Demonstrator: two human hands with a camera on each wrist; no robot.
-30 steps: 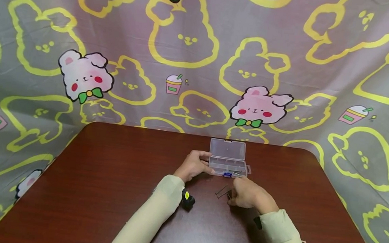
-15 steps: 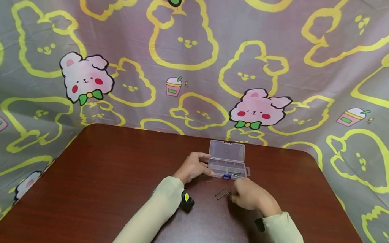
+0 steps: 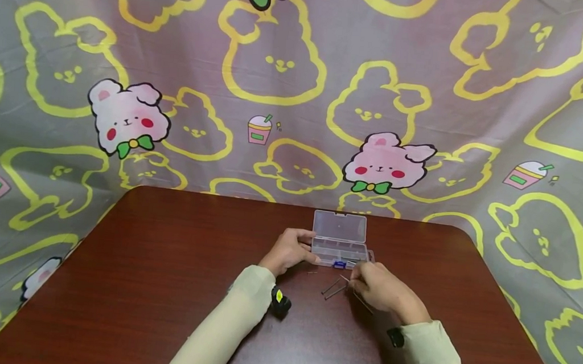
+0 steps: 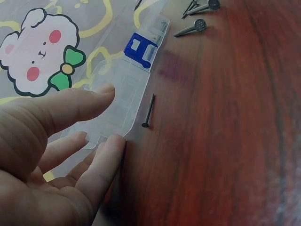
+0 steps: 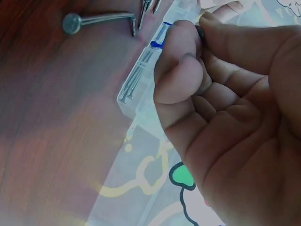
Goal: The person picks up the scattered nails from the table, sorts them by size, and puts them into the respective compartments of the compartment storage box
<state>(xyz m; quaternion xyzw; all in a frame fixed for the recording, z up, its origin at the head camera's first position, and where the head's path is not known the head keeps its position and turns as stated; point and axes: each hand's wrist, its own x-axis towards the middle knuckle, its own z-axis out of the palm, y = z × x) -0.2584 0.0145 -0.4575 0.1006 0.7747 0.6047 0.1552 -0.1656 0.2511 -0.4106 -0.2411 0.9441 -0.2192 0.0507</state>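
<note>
A clear plastic compartment box stands with its lid raised at the far side of the table. My left hand holds its left end, thumb near the front corner and fingers behind. Between thumb and index finger, my right hand pinches a nail, mostly hidden by the fingers, just in front of the box's right end. Several nails lie in the front right compartment. Loose nails rest on the wood left of the right hand. One small nail lies by the box's front edge.
The box's blue latch sits on its front side. A reddish-brown table carries everything, with a patterned curtain hanging behind its far edge. Black wrist straps show at the sleeves.
My right hand has risen from the loose nails and turned, with a nail now showing at its fingertips. The left hand and the box keep their place.
</note>
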